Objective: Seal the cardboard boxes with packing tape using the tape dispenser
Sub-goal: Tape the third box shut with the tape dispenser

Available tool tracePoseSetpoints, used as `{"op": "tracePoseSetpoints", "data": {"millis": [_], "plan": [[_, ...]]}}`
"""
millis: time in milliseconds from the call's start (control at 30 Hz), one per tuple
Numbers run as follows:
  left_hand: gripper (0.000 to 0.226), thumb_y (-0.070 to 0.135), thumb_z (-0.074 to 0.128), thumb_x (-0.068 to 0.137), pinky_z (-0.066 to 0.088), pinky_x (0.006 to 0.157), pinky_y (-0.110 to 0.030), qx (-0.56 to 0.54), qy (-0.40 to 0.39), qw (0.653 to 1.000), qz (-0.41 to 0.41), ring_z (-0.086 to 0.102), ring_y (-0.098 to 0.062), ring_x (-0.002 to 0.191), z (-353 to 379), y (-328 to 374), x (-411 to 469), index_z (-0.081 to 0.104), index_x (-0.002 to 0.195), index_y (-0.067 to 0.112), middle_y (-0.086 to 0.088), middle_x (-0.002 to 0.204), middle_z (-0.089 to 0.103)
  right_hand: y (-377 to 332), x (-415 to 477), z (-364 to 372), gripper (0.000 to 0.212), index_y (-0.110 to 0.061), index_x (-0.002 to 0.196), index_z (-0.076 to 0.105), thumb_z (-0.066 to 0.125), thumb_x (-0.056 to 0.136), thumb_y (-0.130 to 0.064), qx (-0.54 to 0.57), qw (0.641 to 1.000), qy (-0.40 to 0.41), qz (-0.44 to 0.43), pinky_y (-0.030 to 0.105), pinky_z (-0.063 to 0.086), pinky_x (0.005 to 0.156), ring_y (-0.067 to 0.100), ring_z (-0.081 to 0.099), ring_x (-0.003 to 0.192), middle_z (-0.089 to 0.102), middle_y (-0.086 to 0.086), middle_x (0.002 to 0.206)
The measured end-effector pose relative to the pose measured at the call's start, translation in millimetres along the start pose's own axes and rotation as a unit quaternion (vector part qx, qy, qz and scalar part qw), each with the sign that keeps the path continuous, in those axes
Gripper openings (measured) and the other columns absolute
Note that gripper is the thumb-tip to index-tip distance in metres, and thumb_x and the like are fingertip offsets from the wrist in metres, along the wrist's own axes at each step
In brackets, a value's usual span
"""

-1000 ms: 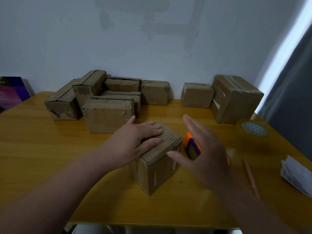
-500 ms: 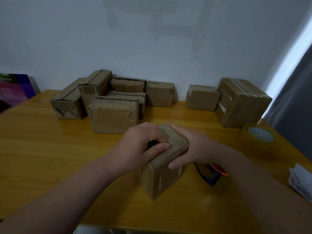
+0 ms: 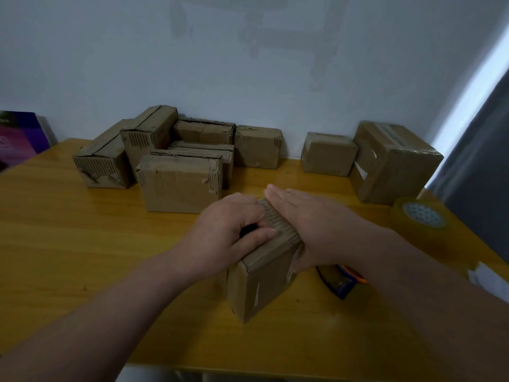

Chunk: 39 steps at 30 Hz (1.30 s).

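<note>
As both hands bear down on a small cardboard box near the front of a yellow wooden table, the box stands between them with one corner turned toward the camera. The left hand sits on the left of the box's top, gripping it with fingers curled over the flap edge beside a dark gap and thumb laid along the ribbed cardboard. The right hand lies flat across the right of the top, fingers straight and together, pointing toward the wall; it grasps nothing. Both forearms reach in from the lower corners. A blue-and-orange tape dispenser lies on the table just beside the box, below the right wrist, and neither hand touches it. A roll of clear tape sits well off to the right. A cluster of boxes fills the back left, and two more boxes stand at the back right.
</note>
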State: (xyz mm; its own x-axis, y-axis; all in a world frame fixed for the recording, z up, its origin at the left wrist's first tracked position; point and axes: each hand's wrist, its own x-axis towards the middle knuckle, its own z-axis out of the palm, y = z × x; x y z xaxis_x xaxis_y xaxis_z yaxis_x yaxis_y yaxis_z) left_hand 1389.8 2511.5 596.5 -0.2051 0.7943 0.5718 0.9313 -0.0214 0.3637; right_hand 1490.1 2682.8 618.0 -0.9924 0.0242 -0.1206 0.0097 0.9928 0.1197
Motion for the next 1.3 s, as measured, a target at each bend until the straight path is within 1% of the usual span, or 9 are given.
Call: {"op": "tracePoseSetpoints", "data": {"millis": [267,467,567,733,967,1067,1167,1233,1300], "plan": [[0.027,0.04,0.05,0.088,0.033,0.065,-0.01,0.008,0.007,1.0,0.007,0.043,0.0,0.07,0.6,1.2,0.9,0.062,0.075,0.02,0.025,0.073,0.041,-8.4,-6.0,-1.9,0.125,-0.026,0.149,-0.02,0.076,0.073,-0.05,0.03,1.0,0.001,-0.009,0.039,0.016,0.12,0.012,-0.008,0.147,-0.019,-0.01,0.159],[0.027,0.043,0.05,0.086,0.031,0.063,-0.013,0.016,0.01,1.0,-0.01,0.045,0.004,0.072,3.3,0.8,0.8,0.061,0.074,0.021,0.023,0.073,0.045,-12.5,-11.4,-4.2,0.121,-0.029,0.15,-0.017,0.076,0.074,-0.046,0.035,0.999,0.001,-0.009,0.04,0.022,0.116,0.012,-0.012,0.146,-0.02,-0.014,0.158],[0.028,0.044,0.051,0.086,0.033,0.062,-0.015,0.013,0.013,1.0,-0.014,0.047,0.003,0.071,4.4,-0.2,1.4,0.062,0.075,0.021,0.021,0.074,0.047,-15.8,-17.0,-4.1,0.121,-0.028,0.151,-0.014,0.077,0.075,-0.044,0.051,0.999,0.002,-0.013,0.039,0.019,0.116,0.012,-0.012,0.146,-0.018,-0.014,0.158],[0.027,0.046,0.049,0.084,0.032,0.062,-0.016,0.018,0.003,0.999,-0.028,0.048,0.002,0.071,2.7,1.6,2.1,0.061,0.075,0.024,0.021,0.073,0.048,-16.5,-29.5,5.0,0.116,-0.03,0.152,-0.011,0.075,0.076,-0.046,0.07,0.997,0.02,-0.012,0.052,0.026,0.115,0.012,-0.011,0.146,-0.015,-0.017,0.158],[0.026,0.045,0.057,0.083,0.034,0.06,-0.012,0.017,-0.01,0.999,-0.041,0.05,-0.003,0.071,-1.7,3.8,2.4,0.062,0.075,0.02,0.013,0.074,0.052,-18.6,-56.9,9.7,0.106,-0.034,0.151,-0.006,0.071,0.079,-0.047,0.092,0.995,0.047,0.004,0.039,0.016,0.12,0.002,-0.009,0.144,-0.005,-0.022,0.157],[0.033,0.054,0.056,0.078,0.037,0.06,-0.013,-0.001,-0.019,0.998,-0.052,0.052,-0.006,0.074,-5.6,5.1,2.4,0.062,0.077,0.022,0.011,0.077,0.054,-21.1,-68.4,5.7,0.092,-0.034,0.152,0.008,0.068,0.083,-0.043,0.107,0.992,0.07,0.022,0.034,0.016,0.118,0.0,0.001,0.145,0.01,-0.021,0.157],[0.045,0.069,0.052,0.067,0.035,0.061,-0.014,-0.006,-0.049,0.996,-0.077,0.049,-0.003,0.077,-11.1,8.2,2.6,0.06,0.08,0.026,0.013,0.08,0.053,-24.0,-76.2,1.4,0.076,-0.032,0.149,0.027,0.067,0.085,-0.039,0.123,0.985,0.113,0.04,0.031,0.027,0.115,0.004,0.023,0.142,0.032,-0.015,0.153],[0.049,0.075,0.054,0.059,0.035,0.064,-0.018,-0.002,-0.08,0.992,-0.099,0.047,-0.003,0.08,-14.7,10.1,2.5,0.058,0.083,0.032,0.014,0.087,0.05,-26.0,-78.2,-1.3,0.062,-0.033,0.143,0.041,0.065,0.087,-0.039,0.127,0.98,0.142,0.062,0.029,0.039,0.105,0.007,0.042,0.13,0.05,-0.01,0.141],[0.05,0.077,0.058,0.054,0.038,0.07,-0.021,0.009,-0.114,0.986,-0.124,0.043,-0.004,0.089,-16.1,11.6,1.8,0.052,0.087,0.04,0.015,0.098,0.045,-27.3,-77.4,-2.9,0.048,-0.033,0.134,0.053,0.064,0.088,-0.037,0.142,0.97,0.177,0.082,0.026,0.047,0.091,0.003,0.056,0.108,0.065,-0.011,0.12]]}}
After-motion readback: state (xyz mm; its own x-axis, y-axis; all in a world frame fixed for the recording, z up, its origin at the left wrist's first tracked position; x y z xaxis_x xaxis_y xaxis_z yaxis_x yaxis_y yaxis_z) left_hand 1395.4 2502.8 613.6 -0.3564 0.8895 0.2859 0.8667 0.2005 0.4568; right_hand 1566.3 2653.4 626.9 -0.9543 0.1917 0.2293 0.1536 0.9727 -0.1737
